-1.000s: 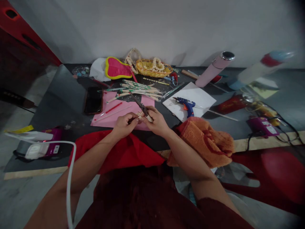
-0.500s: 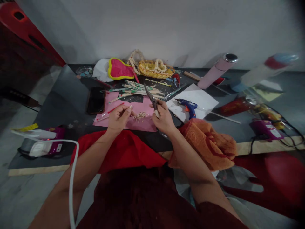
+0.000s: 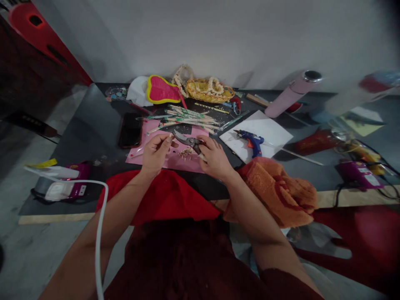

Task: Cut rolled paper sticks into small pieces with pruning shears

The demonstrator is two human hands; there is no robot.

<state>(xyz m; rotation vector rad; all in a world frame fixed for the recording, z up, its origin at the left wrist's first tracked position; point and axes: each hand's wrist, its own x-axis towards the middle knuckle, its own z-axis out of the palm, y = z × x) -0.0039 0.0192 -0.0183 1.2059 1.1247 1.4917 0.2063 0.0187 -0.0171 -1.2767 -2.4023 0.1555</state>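
My right hand [image 3: 215, 157] is wrapped round the handles of a pair of pruning shears [image 3: 186, 141]. Their curved blades point left, toward my left hand [image 3: 156, 153]. Between thumb and fingertips, my left hand pinches a small pale stick piece [image 3: 171, 136], mostly hidden by the fingers and close to the blade tips. Below the shears, a heap of short cut bits [image 3: 186, 153] lies on pink paper [image 3: 168, 163]. Behind the hands is a bundle of pale sticks [image 3: 190, 118] with green marks, some in wrappers.
A yellow basket [image 3: 212, 98] and a pink tray with yellow rim [image 3: 164, 91] stand at the back. A phone [image 3: 130, 130] lies left. Rightward are a blue glue gun [image 3: 253, 141] on white card, a pink flask [image 3: 290, 95] and an orange cloth [image 3: 278, 191].
The shears have swung from pointing up and away to pointing left, their blades now by the piece in my left hand. The whole view has shifted slightly.
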